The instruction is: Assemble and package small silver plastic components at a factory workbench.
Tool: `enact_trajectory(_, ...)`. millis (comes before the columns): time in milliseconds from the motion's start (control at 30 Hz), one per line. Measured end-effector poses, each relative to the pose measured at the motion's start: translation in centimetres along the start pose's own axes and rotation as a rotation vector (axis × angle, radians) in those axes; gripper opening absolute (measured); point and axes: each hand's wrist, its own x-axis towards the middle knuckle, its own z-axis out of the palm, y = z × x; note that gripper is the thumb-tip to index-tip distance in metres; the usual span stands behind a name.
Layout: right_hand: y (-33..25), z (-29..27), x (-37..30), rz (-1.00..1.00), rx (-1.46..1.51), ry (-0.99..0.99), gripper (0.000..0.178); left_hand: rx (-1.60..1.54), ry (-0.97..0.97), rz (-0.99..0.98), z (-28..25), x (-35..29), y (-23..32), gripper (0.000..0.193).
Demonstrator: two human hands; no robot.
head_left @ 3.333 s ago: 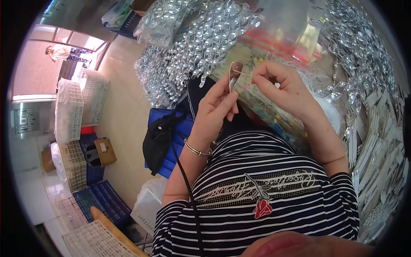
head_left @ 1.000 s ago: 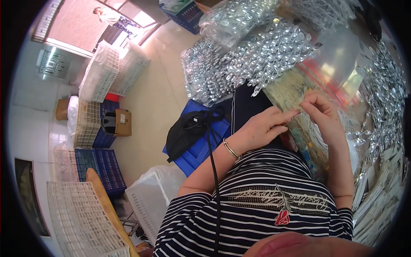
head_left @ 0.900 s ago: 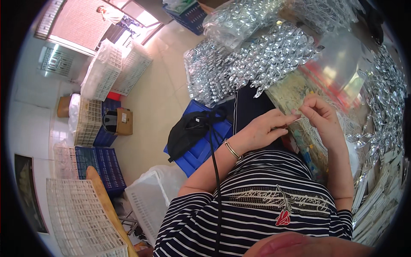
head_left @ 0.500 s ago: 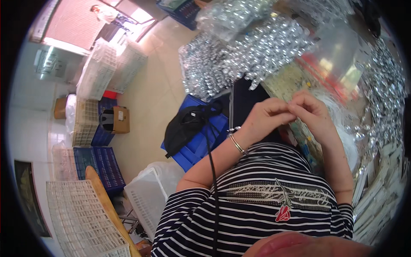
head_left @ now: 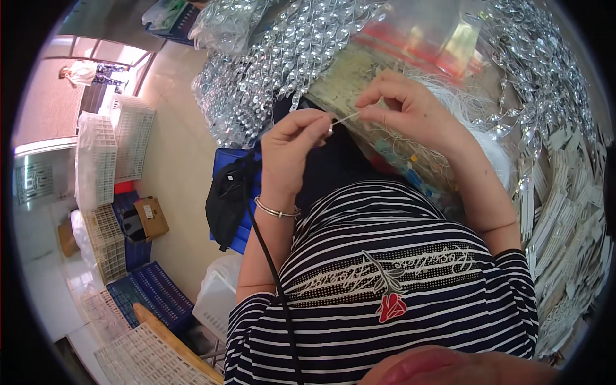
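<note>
A short, thin white strand [head_left: 346, 118] runs taut between my two hands, over my dark-clad lap. Thumb and forefinger of my left hand [head_left: 292, 144] pinch its left end, where a tiny pale, shiny piece [head_left: 330, 128] shows at the fingertips; its kind is too small to make out. My right hand [head_left: 407, 112] pinches the other end between thumb and forefinger, its other fingers curled loosely. Just beyond and beneath the right hand lies a worn yellowish work surface [head_left: 340, 74] with scattered bits. A bundle of loose white threads [head_left: 491, 151] lies beside my right forearm.
Strings of shiny silver beads [head_left: 256, 83] are heaped ahead, with more [head_left: 539, 70] at the right. Near them lies a clear bag with a red edge [head_left: 417, 51]. Bundled pale strips [head_left: 571, 218] fill the right side. Plastic crates [head_left: 96, 160] and a cardboard box [head_left: 153, 218] stand left.
My hands, close together before, have moved apart, and the white strand now shows stretched between them. The view has shifted, so the surroundings sit further left.
</note>
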Motion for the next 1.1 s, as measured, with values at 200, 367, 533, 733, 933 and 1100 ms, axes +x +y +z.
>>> enact_trajectory(200,2.1,-2.6,0.6,-0.139,-0.241,0.136,0.008,-0.036,0.076,-0.014,-2.0,-0.3,-0.5,0.012)
enact_trajectory(367,2.0,-4.9,0.4,0.015,-0.145,0.287,0.011,-0.076,0.088,-0.032,-2.3,0.0,-1.1,0.012)
enact_trajectory(533,1.5,-5.6,0.3,-0.003,0.032,0.329,0.011,-0.112,0.084,-0.004,-0.9,0.5,-0.9,0.011)
enact_trajectory(733,-1.8,-3.1,-0.5,-0.131,0.017,0.238,0.008,-0.013,0.031,0.111,1.6,0.9,1.2,0.012)
enact_trajectory(933,-2.8,-1.1,-0.7,-0.212,-0.080,0.124,0.006,-0.014,-0.088,0.034,4.1,1.1,1.7,0.011)
enact_trajectory(1100,-2.4,-1.9,-0.6,-0.097,-0.028,0.150,0.006,-0.103,-0.098,-0.056,4.0,0.8,1.6,0.010)
